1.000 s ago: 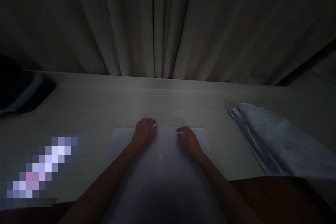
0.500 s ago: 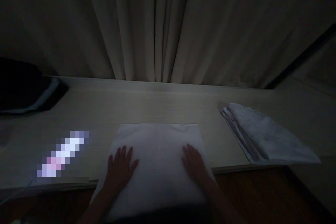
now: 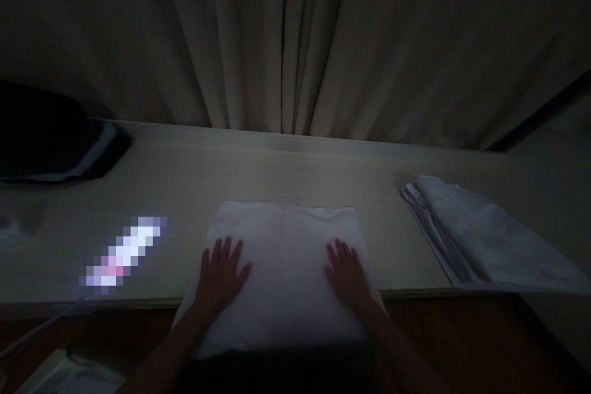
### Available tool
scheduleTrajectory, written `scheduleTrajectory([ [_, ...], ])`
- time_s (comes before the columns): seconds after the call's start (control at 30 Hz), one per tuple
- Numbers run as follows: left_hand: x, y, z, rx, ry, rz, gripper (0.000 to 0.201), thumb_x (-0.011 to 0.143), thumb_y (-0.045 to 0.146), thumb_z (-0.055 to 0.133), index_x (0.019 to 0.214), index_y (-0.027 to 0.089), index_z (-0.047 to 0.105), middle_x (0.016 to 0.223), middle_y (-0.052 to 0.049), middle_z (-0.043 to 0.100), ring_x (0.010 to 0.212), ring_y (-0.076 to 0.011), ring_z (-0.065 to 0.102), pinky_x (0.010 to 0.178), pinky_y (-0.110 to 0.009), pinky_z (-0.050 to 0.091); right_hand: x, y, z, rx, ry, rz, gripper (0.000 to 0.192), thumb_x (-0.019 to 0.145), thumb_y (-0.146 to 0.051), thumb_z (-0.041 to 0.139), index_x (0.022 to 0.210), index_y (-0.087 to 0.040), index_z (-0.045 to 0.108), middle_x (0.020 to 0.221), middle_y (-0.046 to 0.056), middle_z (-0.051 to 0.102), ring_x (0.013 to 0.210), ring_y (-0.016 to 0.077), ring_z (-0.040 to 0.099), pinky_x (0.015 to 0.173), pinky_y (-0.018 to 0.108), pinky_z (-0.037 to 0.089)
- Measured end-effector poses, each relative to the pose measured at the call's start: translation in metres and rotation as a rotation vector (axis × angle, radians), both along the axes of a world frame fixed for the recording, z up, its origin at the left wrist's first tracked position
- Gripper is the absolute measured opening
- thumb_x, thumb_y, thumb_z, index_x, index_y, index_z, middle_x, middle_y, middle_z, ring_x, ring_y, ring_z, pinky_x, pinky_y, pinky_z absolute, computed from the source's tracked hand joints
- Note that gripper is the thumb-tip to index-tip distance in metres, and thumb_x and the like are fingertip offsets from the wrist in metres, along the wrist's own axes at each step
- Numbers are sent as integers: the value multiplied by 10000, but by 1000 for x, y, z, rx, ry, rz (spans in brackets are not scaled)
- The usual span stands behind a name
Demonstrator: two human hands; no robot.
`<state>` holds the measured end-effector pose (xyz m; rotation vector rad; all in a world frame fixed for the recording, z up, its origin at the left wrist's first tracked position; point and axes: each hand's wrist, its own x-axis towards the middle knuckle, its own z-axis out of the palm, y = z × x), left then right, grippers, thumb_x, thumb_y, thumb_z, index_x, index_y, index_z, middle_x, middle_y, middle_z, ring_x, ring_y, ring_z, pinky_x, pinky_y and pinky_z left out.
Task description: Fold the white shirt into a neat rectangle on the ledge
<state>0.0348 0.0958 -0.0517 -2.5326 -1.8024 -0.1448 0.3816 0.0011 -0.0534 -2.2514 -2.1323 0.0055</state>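
Note:
A white cloth (image 3: pixel 286 283) lies flat on the desk in front of me, its near part hanging past the desk's front edge towards my body. On its left side my left hand (image 3: pixel 222 274) rests palm down with the fingers spread. My right hand (image 3: pixel 346 274) lies flat on the cloth's right side, fingers stretched out. Neither hand grips anything. To the right sits a stack of folded white cloth (image 3: pixel 498 240), with a corner reaching over the front edge.
A lit, pixel-blurred device (image 3: pixel 127 252) with a cable (image 3: pixel 41 326) lies on the desk (image 3: pixel 295 175) at left. A black bag-like item (image 3: pixel 50 135) stands at the far left. Curtains (image 3: pixel 249 43) hang behind the desk. A pale object (image 3: pixel 69 375) shows at lower left.
The view has shifted slightly, so the desk and most things on it appear higher and further right. Both hands remain flat on the cloth, in nearly the same places.

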Motion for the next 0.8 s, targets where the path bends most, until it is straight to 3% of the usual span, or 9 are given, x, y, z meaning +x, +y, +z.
scheduleTrajectory([
  [0.2,4,16,-5,106,36,-2,658,884,567,269,1424,197,341,1513,-179,314,1414,-363,208,1113,-589,125,0,19,7,6,-35,4,565,933,-420,330,1449,-192,303,1539,159,250,1424,310,211,1152,504,168],
  [0.5,15,56,-1,55,19,27,681,875,589,234,1426,202,333,1520,-157,312,1415,-366,194,1104,-587,137,1,52,7,30,-50,-19,575,940,-441,295,1461,-200,269,1549,136,237,1428,285,206,1153,484,159],
  [0.8,16,81,-14,66,21,42,714,858,625,218,1435,214,309,1527,-153,297,1416,-369,184,1107,-591,113,9,75,3,52,-35,-15,570,939,-448,286,1459,-215,270,1551,124,244,1431,270,199,1156,471,143],
])
